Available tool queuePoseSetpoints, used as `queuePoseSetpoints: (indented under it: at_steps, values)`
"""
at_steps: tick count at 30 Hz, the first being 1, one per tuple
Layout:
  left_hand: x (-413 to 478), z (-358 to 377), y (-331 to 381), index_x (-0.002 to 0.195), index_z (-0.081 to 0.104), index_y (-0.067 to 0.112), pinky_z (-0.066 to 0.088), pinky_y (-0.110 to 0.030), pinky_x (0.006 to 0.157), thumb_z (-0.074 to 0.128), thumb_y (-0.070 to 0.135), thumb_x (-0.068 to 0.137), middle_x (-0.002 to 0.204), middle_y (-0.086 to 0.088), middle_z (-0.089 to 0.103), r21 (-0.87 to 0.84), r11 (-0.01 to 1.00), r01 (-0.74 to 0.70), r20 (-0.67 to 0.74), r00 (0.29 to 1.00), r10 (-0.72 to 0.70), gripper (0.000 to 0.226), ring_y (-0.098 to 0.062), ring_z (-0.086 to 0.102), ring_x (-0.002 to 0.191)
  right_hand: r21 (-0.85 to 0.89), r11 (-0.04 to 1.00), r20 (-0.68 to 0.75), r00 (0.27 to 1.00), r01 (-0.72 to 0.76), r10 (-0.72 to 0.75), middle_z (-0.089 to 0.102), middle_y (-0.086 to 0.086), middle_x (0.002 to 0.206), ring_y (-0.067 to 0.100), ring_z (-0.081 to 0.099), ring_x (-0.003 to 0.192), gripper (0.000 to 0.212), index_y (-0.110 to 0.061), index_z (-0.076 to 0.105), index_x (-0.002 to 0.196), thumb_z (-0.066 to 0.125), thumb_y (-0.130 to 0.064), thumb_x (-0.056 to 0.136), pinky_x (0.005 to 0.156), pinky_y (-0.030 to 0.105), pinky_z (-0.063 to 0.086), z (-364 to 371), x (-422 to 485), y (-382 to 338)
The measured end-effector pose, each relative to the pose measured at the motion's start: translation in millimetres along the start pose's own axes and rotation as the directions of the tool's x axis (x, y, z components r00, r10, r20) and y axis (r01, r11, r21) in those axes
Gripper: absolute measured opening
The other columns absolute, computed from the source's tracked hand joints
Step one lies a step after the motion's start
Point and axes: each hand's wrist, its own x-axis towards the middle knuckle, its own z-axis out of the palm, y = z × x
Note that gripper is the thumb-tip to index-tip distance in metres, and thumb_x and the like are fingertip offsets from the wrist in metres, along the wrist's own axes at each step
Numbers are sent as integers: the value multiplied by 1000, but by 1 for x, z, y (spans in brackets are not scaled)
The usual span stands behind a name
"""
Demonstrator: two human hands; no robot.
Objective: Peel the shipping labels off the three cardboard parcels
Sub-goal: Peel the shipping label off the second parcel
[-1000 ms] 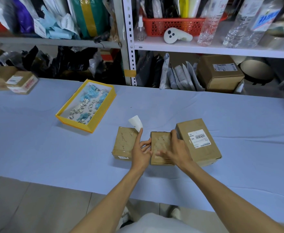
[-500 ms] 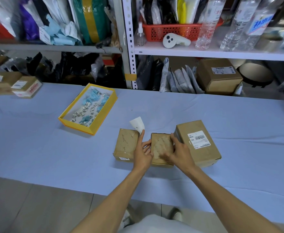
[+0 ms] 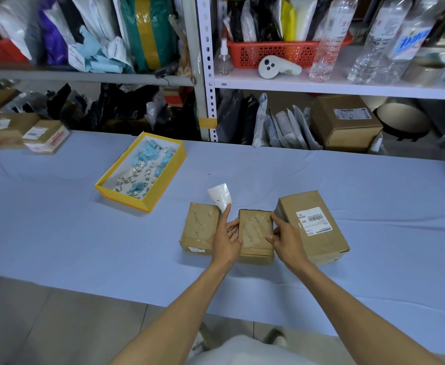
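Note:
Three cardboard parcels lie side by side on the blue table. The left parcel [image 3: 199,227] and the middle parcel [image 3: 255,229] show bare tops with glue marks. The larger right parcel [image 3: 313,225] carries a white shipping label [image 3: 313,221]. My left hand [image 3: 226,238] rests between the left and middle parcels and pinches a curled white peeled label [image 3: 221,197] that sticks up from its fingertips. My right hand [image 3: 285,239] grips the right edge of the middle parcel, thumb on top.
A yellow tray [image 3: 163,185] with crumpled blue and white label scraps sits to the back left. Other boxes [image 3: 45,137] lie at the far left. Shelves [image 3: 321,86] behind the table hold bottles, bags and a brown box [image 3: 345,122].
My right hand has slid from the top of the middle parcel to its right edge. My left hand stays in place with the peeled label.

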Motion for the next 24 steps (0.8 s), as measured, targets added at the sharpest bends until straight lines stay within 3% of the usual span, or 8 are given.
queuePoseSetpoints:
  at_steps: [6, 9, 16, 18, 20, 22, 24]
  values:
    - [7, -1, -2, 150, 26, 25, 46, -1, 81, 46, -23, 83, 123, -8, 55, 15, 1000, 14, 28, 1000, -14, 85, -14, 55, 115, 23, 999, -11, 999, -34, 34, 68, 15, 89, 19, 59, 82, 58, -8, 48, 140, 66, 0, 85, 76, 24, 41, 2, 3, -1]
    - [8, -2, -2, 149, 28, 24, 46, -1, 80, 48, -22, 83, 121, -6, 54, 17, 1000, 15, 37, 999, -16, 83, -12, 56, 111, 26, 999, -2, 999, -44, 44, 66, 10, 83, 18, 60, 79, 55, -8, 51, 137, 67, 0, 85, 74, 24, 41, 2, 5, -1]
    - [14, -3, -4, 144, 35, 23, 50, -7, 77, 49, -22, 82, 120, -6, 53, 26, 1000, 12, 54, 998, -14, 78, -17, 57, 113, 10, 994, 9, 994, -106, 106, 70, 16, 100, 16, 57, 83, 59, -7, 46, 141, 66, -2, 86, 75, 23, 39, 1, 5, -4]
    - [15, -1, 1, 139, 43, 21, 51, -8, 70, 56, -18, 82, 118, -6, 52, 59, 998, 13, 42, 999, -15, 71, -15, 58, 105, -20, 992, 2, 992, -128, 128, 70, 17, 95, 21, 60, 80, 53, -6, 52, 134, 66, 0, 83, 72, 26, 42, 1, 7, -5]
    - [18, 0, 6, 128, 55, 22, 46, -4, 66, 61, -12, 80, 120, -4, 50, 204, 978, -29, -30, 999, 35, 59, -12, 55, 101, -101, 983, -7, 989, -151, 151, 69, 18, 94, 30, 64, 84, 40, -7, 60, 119, 61, 0, 79, 72, 33, 50, 1, 11, -9]
    - [19, 1, 13, 116, 64, 25, 41, -2, 70, 65, -8, 77, 120, 0, 48, 313, 945, -90, -81, 989, 121, 51, -10, 53, 105, -251, 955, -39, 988, -157, 152, 65, 18, 99, 37, 62, 91, 26, -6, 59, 104, 52, -2, 80, 73, 39, 52, 2, 13, -18]
    - [20, 2, 20, 105, 67, 26, 40, -4, 76, 70, 0, 76, 114, 5, 51, 301, 940, -160, -98, 976, 197, 40, -5, 53, 102, -303, 948, -103, 992, -95, 67, 62, 18, 111, 37, 58, 104, 25, -3, 59, 110, 51, -5, 86, 79, 40, 48, 2, 15, -28]
